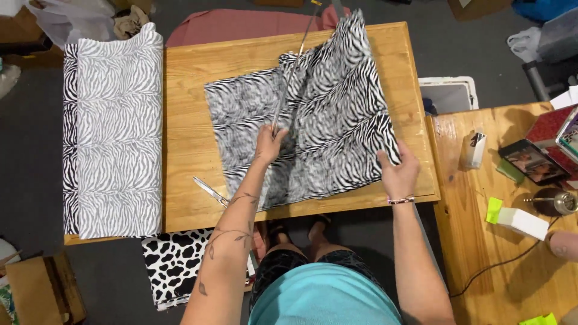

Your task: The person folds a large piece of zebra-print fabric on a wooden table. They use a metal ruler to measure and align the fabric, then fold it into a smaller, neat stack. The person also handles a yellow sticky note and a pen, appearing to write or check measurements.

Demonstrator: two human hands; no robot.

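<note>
Left hand (269,143) presses fingertips flat on the zebra-print fabric (313,126), pinning the near end of a long thin metal rule (292,75) that runs off toward 12 o'clock; hand is spread, gripping nothing. Right hand (398,171), at 3 o'clock of the left, pinches the fabric's right edge, thumb on top, with that side lifted and folded over toward the rule. Fabric sits mid-table, slightly skewed, its far corner reaching past the back edge. Looks like a fold-along-the-rule step: crease line is held, flap is mid-turn. Next move calls for keeping the rule from sliding while the flap gets laid flat and edges matched; slack cloth could drag the line off. Scissors (209,190) lie at 8 o'clock of the left hand, just off the fabric's corner, blades apart. Wooden table (186,120) carries all this. At 9 o'clock, a wide zebra-print bolt (113,129) lies on a lower surface; cow-print cloth (174,262) hangs at 7 o'clock. Second wooden table (481,241) at 3 o'clock holds a phone (533,161), green sticky notes (494,209), a small white box (522,222). Dark grey floor (30,150), pink cloth (235,25) at 12 o'clock behind the table.
</note>
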